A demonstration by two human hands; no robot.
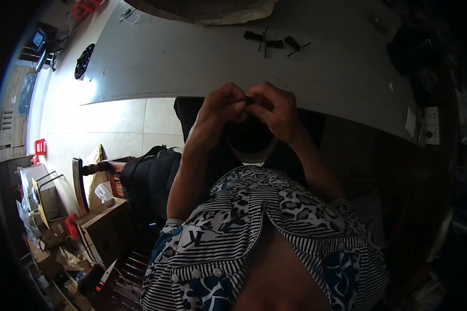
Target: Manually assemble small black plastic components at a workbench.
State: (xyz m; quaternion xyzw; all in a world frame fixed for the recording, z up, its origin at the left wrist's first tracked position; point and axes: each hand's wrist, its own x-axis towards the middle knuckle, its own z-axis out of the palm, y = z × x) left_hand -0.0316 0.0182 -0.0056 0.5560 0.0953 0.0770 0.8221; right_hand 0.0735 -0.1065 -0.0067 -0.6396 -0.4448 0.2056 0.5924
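Note:
Both my hands meet over the table's near edge, fingertips closed around one small dark piece (248, 100). My left hand (222, 110) pinches it from the left between thumb and fingers. From the right, my right hand (276, 108) pinches the same piece. Its kind is hard to make out, since the fingers cover most of it. Farther off on the grey table (181, 62) lie several small black parts (274, 44) with thin prongs sticking out.
A large pale round-edged container (207, 19) stands at the table's far side. Wall sockets (431, 125) are at the right. To my left are a dark bag (153, 181) on a wooden chair (80, 184), a cardboard box (105, 230) and red plastic stools (40, 147).

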